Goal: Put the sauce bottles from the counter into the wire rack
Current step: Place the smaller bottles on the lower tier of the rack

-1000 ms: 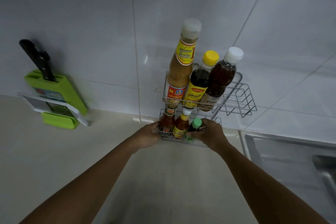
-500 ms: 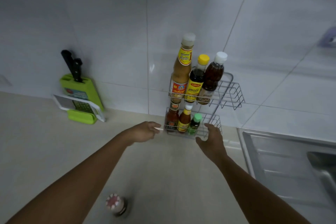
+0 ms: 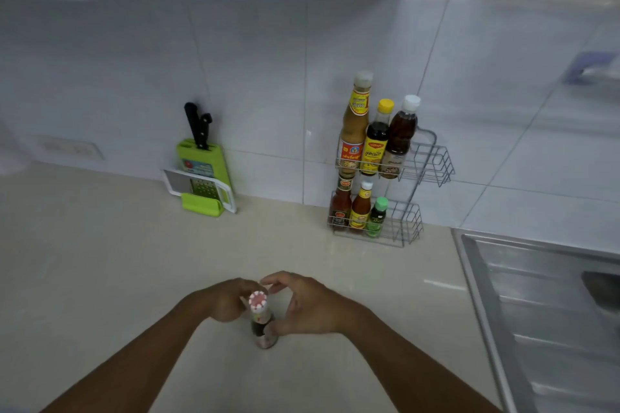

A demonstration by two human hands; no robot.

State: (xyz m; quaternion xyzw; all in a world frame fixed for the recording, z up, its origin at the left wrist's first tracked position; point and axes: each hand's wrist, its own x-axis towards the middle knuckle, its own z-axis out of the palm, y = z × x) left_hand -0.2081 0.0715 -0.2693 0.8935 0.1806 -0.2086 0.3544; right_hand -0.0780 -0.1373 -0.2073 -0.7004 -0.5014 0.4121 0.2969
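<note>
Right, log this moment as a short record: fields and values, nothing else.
setting: kitchen counter, tiled wall, sink at right
rack: two tiers, against the wall
top tier: three tall bottles, right part free
bottom tier: three small bottles, right part free
bottle: upright on the counter, pink-and-white cap, dark contents
left hand: at the bottle's neck, grip unclear
right hand: thumb on the bottle's body, fingers curled above the cap
other: green knife block with a grater in front

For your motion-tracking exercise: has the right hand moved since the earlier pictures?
Yes. The right hand has pulled back from the wire rack, which stays against the wall, toward the person; it now sits beside the bottle on the counter.
</note>
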